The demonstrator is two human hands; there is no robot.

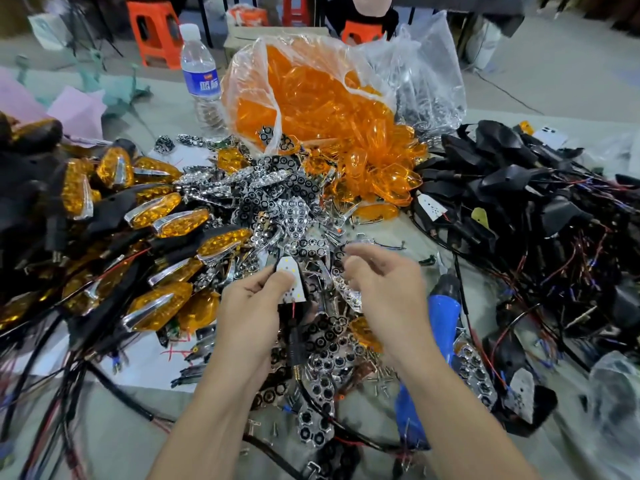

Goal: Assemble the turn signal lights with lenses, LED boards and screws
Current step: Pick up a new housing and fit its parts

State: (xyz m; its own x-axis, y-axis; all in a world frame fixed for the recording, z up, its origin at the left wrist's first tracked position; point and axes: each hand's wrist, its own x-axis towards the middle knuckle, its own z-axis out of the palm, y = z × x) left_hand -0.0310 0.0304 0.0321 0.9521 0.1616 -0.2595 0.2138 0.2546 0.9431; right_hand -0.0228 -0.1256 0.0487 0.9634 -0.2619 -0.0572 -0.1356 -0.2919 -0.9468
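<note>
Head camera showed your left hand (249, 306) pinching a white LED board (290, 280), face up so you could check it. Your right hand (381, 282) hung just beside it, fingers curled. Blur hid whether it held anything. Shiny reflectors (294, 213) lay piled just past your fingers.

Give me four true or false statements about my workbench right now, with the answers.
1. The left hand holds a white LED board. True.
2. The water bottle lies on its side. False: it stands upright, capped.
3. The right hand grips the blue electric screwdriver. False: it lies on the table beside that hand.
4. Orange lenses spill from a clear plastic bag. True.
</note>
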